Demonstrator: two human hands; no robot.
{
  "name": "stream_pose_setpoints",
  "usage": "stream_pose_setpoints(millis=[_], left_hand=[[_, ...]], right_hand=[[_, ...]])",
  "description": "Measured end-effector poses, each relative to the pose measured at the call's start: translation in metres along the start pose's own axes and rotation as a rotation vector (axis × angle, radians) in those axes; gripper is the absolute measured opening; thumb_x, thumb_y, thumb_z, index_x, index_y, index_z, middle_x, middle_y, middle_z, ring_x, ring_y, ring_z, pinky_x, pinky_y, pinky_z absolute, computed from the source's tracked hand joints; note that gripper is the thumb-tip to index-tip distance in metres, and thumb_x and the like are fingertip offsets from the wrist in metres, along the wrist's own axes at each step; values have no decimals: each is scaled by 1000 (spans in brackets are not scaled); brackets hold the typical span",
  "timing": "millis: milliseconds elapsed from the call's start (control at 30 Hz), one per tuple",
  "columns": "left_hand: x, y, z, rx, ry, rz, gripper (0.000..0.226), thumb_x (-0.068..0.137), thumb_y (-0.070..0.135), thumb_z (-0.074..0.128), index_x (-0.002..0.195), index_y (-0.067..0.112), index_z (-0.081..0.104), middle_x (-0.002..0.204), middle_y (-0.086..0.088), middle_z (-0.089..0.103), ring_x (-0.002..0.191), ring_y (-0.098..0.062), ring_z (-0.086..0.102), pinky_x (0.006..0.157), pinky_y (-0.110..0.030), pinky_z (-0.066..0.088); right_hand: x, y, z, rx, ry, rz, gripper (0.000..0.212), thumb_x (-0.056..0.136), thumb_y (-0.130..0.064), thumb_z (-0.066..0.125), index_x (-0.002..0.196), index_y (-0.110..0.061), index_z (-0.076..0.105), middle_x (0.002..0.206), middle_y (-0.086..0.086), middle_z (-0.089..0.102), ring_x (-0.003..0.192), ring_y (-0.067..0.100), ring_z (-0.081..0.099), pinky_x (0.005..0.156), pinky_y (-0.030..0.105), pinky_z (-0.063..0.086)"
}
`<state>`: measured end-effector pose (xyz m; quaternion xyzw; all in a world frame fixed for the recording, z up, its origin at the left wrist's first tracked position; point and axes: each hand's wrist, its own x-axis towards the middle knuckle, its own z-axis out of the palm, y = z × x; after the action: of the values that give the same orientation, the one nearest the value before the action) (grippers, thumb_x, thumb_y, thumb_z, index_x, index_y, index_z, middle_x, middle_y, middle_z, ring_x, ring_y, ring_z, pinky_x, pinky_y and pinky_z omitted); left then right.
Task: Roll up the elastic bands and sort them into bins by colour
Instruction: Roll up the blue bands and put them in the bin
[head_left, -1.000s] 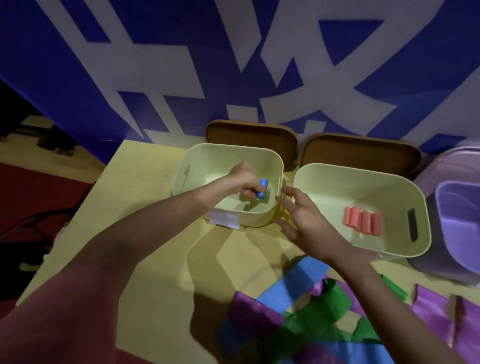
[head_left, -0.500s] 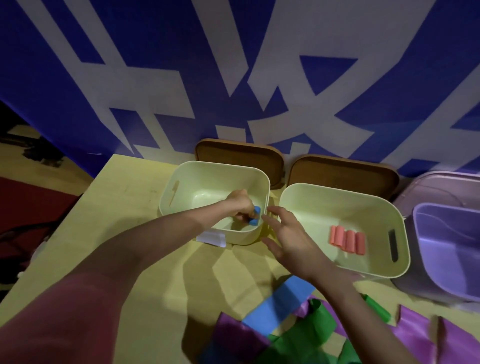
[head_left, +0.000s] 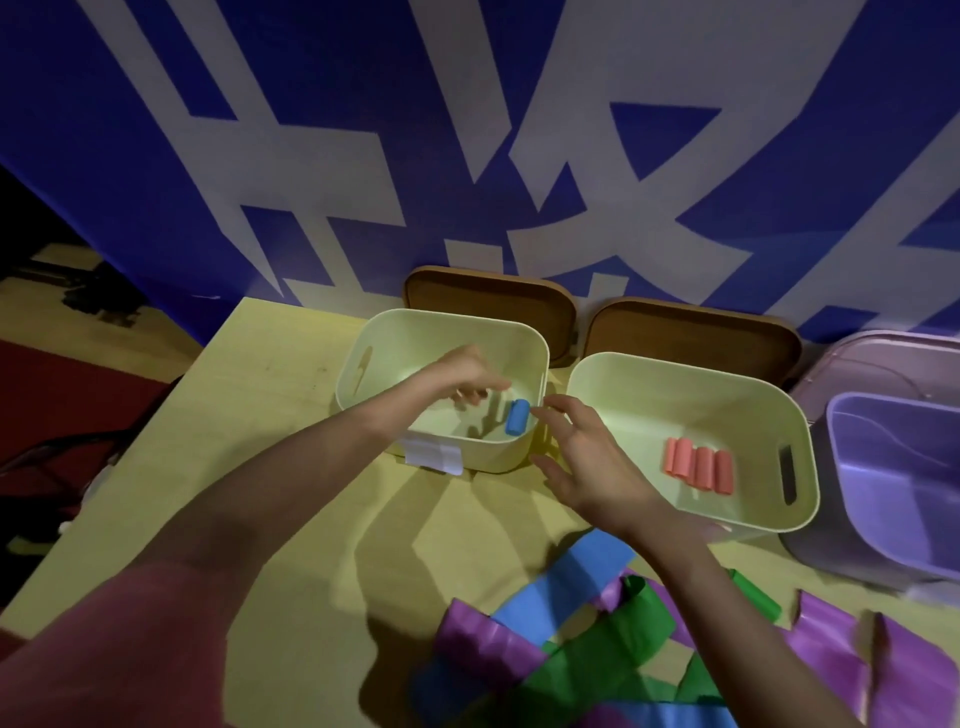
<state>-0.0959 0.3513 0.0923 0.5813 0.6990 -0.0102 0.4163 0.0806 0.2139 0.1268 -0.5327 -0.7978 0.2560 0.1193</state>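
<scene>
One blue roll (head_left: 517, 417) is set down in the left bin (head_left: 519, 332).
Nothing is held: left hand (head_left: 470, 382) blurred, loosely open; right hand (head_left: 584, 457) spread. Next, another band (head_left: 566, 584) from the near pile must be picked and rolled.

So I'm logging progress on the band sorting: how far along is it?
Done: four red rolls lie in the right green bin, and one blue roll sits in the left green bin. In hand: nothing; the left hand hangs over that bin and the right hand is open beside it. Left: the unrolled bands, blue, green and purple, and the purple bin looks empty.
</scene>
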Motion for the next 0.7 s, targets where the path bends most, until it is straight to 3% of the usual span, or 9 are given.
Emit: stream_pose_setpoints(millis=[100, 267, 467, 600, 700], left_hand=[[-26, -10, -8, -130, 238, 128, 20, 87, 29, 64, 95, 11, 67, 89, -5, 72, 87, -21, 69, 75, -31, 52], [-103, -30, 16, -425, 555, 405, 9, 86, 23, 65, 94, 18, 64, 87, 3, 69, 80, -16, 67, 74, -32, 55], [-168, -50, 63, -608, 520, 531, 12, 86, 20, 66, 86, 31, 63, 78, 7, 65, 70, -26, 63, 66, -41, 54], [-186, -61, 92, -624, 492, 560, 17, 88, 6, 64, 89, 23, 62, 75, -1, 68, 64, -13, 63, 61, -22, 49], [-186, -67, 117, -614, 423, 532, 17, 89, 2, 62, 87, 18, 62, 73, -2, 67, 62, -11, 63, 61, -21, 49]], right_hand=[[-10, -1, 2, 65, 101, -41, 52, 95, -21, 56, 143, -11, 37, 145, 9, 35, 135, 24, 33, 113, 31, 27], [-43, -3, 4, 224, 369, -127, 45, 94, -13, 58, 136, -6, 44, 130, 9, 47, 119, 23, 47, 101, 36, 41], [-92, -1, 11, 259, 397, -182, 36, 95, -19, 53, 129, -8, 50, 117, 2, 51, 106, 12, 51, 89, 28, 45], [-113, 11, 26, 277, 367, -164, 34, 95, -20, 53, 126, -7, 54, 109, 3, 54, 96, 8, 55, 82, 21, 46], [-125, 25, 44, 280, 363, -168, 28, 94, -16, 54, 120, -6, 57, 107, 5, 56, 93, 13, 57, 78, 26, 49]])
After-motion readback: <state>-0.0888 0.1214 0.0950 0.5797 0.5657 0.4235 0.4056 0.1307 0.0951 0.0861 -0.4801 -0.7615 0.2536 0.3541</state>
